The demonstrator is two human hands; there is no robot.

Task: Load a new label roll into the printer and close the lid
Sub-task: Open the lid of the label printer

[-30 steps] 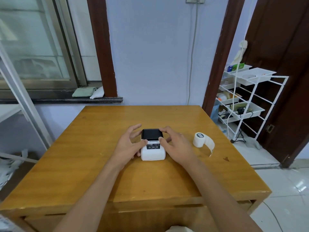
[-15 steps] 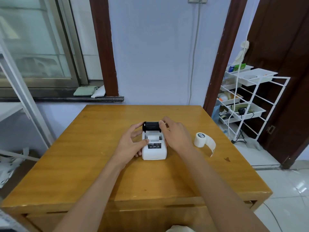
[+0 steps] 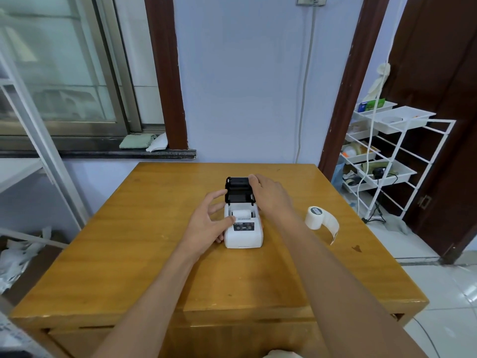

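Observation:
A small white label printer (image 3: pixel 244 235) stands in the middle of the wooden table (image 3: pixel 129 254). Its black lid (image 3: pixel 238 189) is swung up and back, and a white roll (image 3: pixel 242 213) shows inside the bay. My left hand (image 3: pixel 206 223) holds the printer's left side, thumb on its top edge. My right hand (image 3: pixel 271 195) grips the lid's right edge. A second white label roll (image 3: pixel 315 217), its tail of labels unwound, lies on the table to the right of the printer, apart from both hands.
A white wire rack (image 3: pixel 387 161) with trays of odds and ends stands right of the table beside a dark door. A window sill (image 3: pixel 103 152) with folded cloths runs behind at left. White metal framing and crumpled paper lie at far left.
The lid has gone from shut to fully open, lifted back by my right hand. The roll inside the bay has come into view. My left hand has stayed on the printer's side.

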